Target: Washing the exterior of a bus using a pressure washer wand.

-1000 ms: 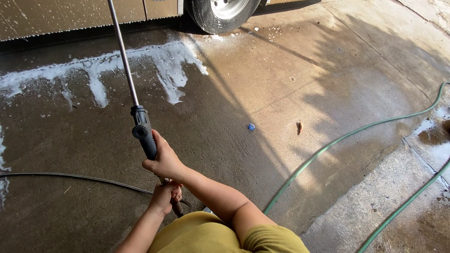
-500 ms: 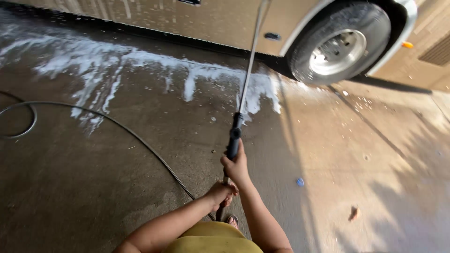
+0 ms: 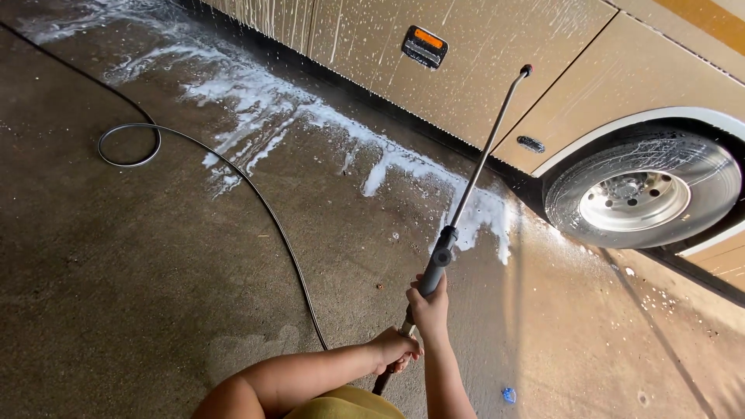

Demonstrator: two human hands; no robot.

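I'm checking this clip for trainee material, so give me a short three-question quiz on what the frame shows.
1. True or false: both hands grip the pressure washer wand.
2. Where does the wand's tip point?
A. at the wheel
B. at the tan side panel of the vehicle
C. at the ground
3. Fill in: the black hose makes a ___ on the wet concrete, left of the white foam.

Key
1. True: the right hand holds the dark grip higher up, the left hand holds the rear end.
2. B
3. loop
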